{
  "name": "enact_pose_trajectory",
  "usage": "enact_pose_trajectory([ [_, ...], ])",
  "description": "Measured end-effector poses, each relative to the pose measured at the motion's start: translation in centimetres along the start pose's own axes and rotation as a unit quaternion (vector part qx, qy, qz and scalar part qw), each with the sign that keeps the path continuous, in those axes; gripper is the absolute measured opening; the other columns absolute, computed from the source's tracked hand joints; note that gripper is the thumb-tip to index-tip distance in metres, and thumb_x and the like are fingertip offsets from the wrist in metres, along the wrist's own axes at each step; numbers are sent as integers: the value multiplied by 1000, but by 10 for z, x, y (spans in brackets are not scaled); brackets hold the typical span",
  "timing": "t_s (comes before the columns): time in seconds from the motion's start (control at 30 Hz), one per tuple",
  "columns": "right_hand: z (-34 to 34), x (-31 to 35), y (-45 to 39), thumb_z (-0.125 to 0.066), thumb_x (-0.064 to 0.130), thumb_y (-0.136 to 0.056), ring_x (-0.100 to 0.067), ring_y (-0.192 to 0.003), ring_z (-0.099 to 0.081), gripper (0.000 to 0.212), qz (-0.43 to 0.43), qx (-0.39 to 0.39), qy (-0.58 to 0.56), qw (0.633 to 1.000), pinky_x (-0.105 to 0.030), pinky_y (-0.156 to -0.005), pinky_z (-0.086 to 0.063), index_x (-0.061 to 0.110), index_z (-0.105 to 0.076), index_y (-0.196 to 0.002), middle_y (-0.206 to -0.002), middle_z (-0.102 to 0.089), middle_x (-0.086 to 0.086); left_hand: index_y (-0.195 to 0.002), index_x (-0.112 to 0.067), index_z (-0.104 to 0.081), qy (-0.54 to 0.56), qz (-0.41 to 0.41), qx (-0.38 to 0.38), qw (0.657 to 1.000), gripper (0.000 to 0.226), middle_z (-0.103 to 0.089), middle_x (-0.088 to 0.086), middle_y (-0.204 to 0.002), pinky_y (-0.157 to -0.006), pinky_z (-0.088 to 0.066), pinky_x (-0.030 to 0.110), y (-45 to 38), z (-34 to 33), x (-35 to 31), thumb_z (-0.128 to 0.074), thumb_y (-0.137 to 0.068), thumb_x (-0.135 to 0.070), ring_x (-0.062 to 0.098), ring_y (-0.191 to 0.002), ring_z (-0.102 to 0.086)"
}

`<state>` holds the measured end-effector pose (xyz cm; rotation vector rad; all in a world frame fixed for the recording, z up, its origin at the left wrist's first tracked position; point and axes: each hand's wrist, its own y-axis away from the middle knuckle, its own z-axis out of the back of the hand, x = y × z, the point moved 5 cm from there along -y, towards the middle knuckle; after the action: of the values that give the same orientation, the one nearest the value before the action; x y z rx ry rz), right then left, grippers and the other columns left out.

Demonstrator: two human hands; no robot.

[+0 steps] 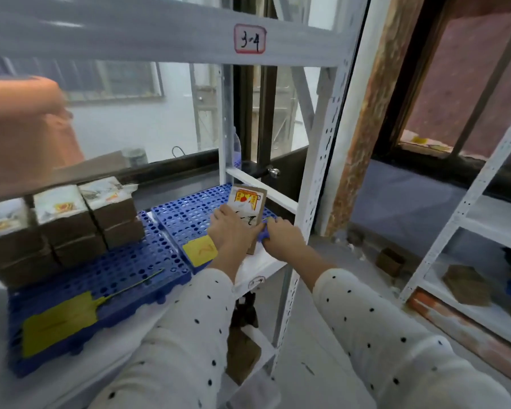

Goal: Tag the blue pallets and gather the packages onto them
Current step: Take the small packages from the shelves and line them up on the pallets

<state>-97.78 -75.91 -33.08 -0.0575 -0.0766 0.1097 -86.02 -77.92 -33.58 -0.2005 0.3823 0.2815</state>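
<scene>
At frame centre, your left hand grips the package | right hand pinches blue pallet edge | risk: package tips off.

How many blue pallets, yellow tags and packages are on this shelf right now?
Blue pallets: 2, the left pallet and the right pallet.
Yellow tags: 2, the large tag and the small tag.
Packages: 7 that I can make out; 6 in the stack (blurred), plus the held package under both hands.
Total: 11.
</scene>
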Motion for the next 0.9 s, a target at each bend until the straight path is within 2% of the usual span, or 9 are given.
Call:
enact_pose_trajectory([
  [0.13, 10, -7, -42, -51, 28, -95, -26, -115, -51, 36, 90, -21, 60, 994, -35, -95, -43, 10, -47, -126, -127, -54, -12, -131, -6, -31, -7, 17, -33, 999, 96, -45, 13, -126, -89, -44, 38, -27, -2, -13, -55, -72, -77, 27, -112, -49],
  [0.37, 4, -9, -106, -47, 27, -96, -27, -114, -54, 36, 130, 1, 58, 990, -37, -94, -44, 10, -46, -128, -128, -54, -12, -133, -5, -30, -15, 114, -52, 992, 98, -43, 11, -129, -86, -44, 38, -59, 11, 8, -57, -71, -76, 26, -118, -45],
  [0.57, -9, 30, -146, -42, 27, -99, -31, -121, -49, 37, 190, 15, 56, 980, -40, -96, -43, 6, -44, -129, -133, -49, -16, -146, -1, -15, 20, 254, -29, 967, 111, -35, 17, -144, -97, -42, 41, -85, 21, 49, -58, -74, -73, 30, -131, -40],
  [0.9, -40, 81, -204, -40, 30, -101, -32, -116, -50, 32, 228, 66, 121, 964, -43, -94, -41, 9, -47, -124, -127, -51, -14, -142, -1, -21, -36, 317, 20, 947, 106, -37, 19, -140, -89, -46, 39, -136, 14, 97, -61, -73, -71, 32, -126, -44],
])
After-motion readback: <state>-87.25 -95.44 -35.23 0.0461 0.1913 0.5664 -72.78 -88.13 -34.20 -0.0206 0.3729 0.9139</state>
